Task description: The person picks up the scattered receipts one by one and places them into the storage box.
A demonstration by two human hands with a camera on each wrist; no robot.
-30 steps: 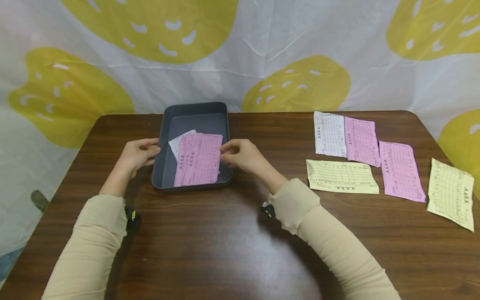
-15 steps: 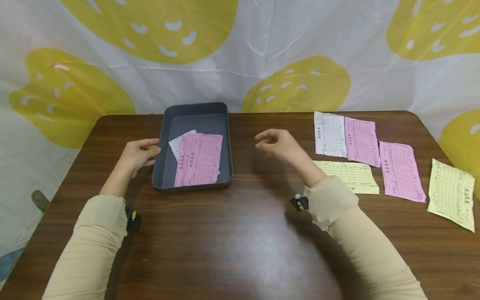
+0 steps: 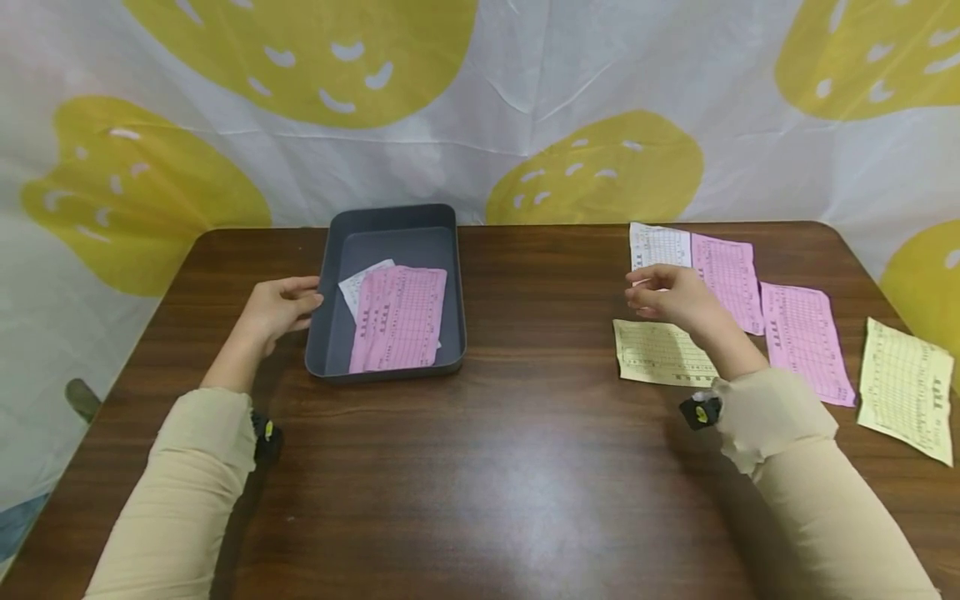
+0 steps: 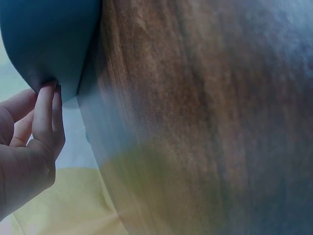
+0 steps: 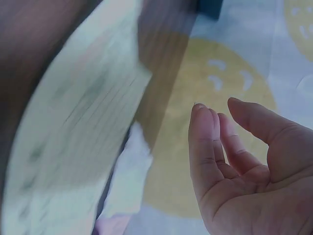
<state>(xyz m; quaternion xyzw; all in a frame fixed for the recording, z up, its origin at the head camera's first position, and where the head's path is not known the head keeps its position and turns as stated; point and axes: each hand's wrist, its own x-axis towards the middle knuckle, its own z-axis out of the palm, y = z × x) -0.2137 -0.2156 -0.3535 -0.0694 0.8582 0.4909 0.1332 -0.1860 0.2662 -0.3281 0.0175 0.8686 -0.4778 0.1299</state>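
At the left side of a dark grey rectangular tray (image 3: 397,218), my left hand (image 3: 277,312) pinches the rim. Its fingers lie against the outer wall in the left wrist view, with the thumb at the edge. Inside the tray, overlapping pink printed slips (image 3: 405,321) cover part of a white slip (image 3: 360,283). My right hand (image 3: 678,296) holds nothing and hovers near another white slip (image 3: 663,244) and a yellow slip (image 3: 652,354), partly hiding both. The right wrist view shows its thumb and fingers bent and apart.
To the right lie a pink slip (image 3: 727,271), a second pink slip (image 3: 806,333) and a tilted yellow slip (image 3: 903,392) on the brown wooden table (image 3: 480,475). A white cloth with yellow shapes (image 3: 540,92) hangs along the table's back edge.
My right hand has moved rightward from the tray's right edge, across the table, to the slips on the right. The left hand, the tray and its slips stay as they were.
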